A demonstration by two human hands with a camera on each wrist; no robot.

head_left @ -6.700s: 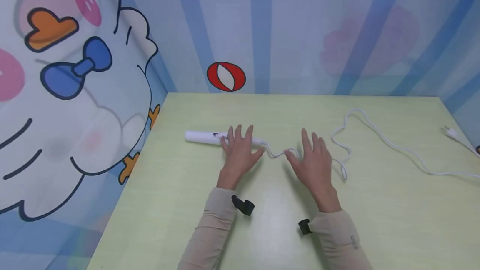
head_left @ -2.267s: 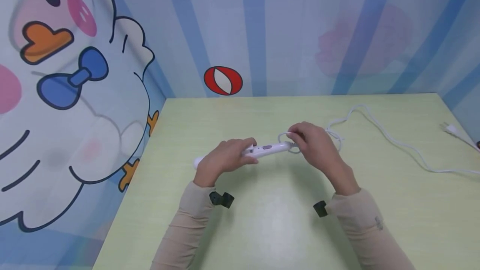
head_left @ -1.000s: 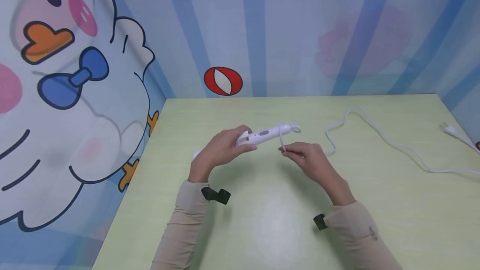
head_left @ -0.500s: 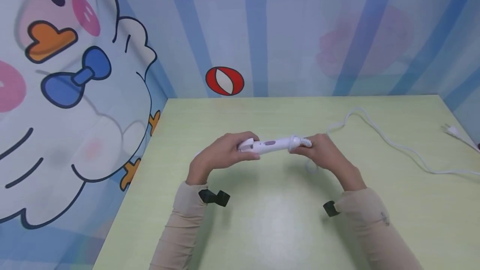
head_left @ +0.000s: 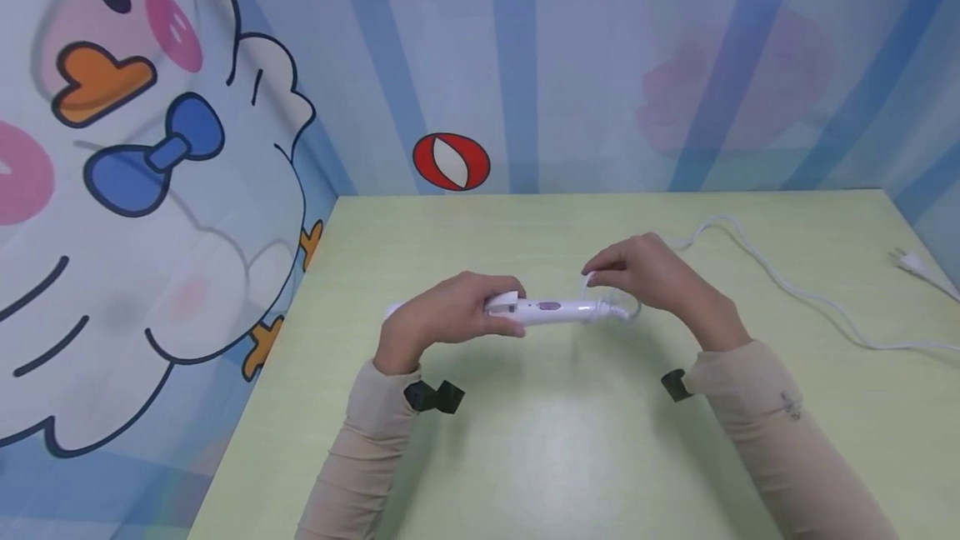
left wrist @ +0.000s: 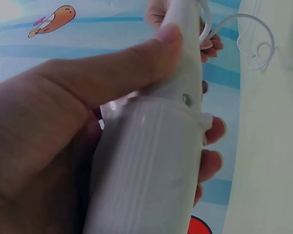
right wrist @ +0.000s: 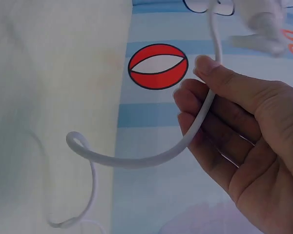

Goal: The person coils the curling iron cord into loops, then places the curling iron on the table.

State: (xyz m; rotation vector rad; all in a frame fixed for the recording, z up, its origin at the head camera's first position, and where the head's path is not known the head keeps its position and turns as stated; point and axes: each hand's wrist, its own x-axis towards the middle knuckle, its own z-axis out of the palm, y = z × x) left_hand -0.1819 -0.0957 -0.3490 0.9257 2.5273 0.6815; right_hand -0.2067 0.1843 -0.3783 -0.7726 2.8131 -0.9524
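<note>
A white hair iron (head_left: 572, 312) with a purple-grey switch is held roughly level above the table. My left hand (head_left: 450, 317) grips its middle, thumb on one side and fingers round the other, hiding part of its body. In the left wrist view the ribbed casing (left wrist: 146, 165) fills the foreground. Several turns of white cord (head_left: 604, 307) lie around the handle's right end. My right hand (head_left: 663, 277) pinches the cord just above that end. In the right wrist view the cord (right wrist: 136, 162) runs between thumb and fingers, then hangs down in a loose curl.
The rest of the cord winds across the pale green table (head_left: 555, 457) towards the right. Its two-pin plug (head_left: 911, 263) lies near the right edge. A printed backdrop (head_left: 585, 65) with blue stripes and a cartoon bird stands behind and at the left.
Earlier the hair iron lay on the table under my open left hand; now it is lifted. My right hand has circled the handle end with the cord, and just now moved from below to above.
</note>
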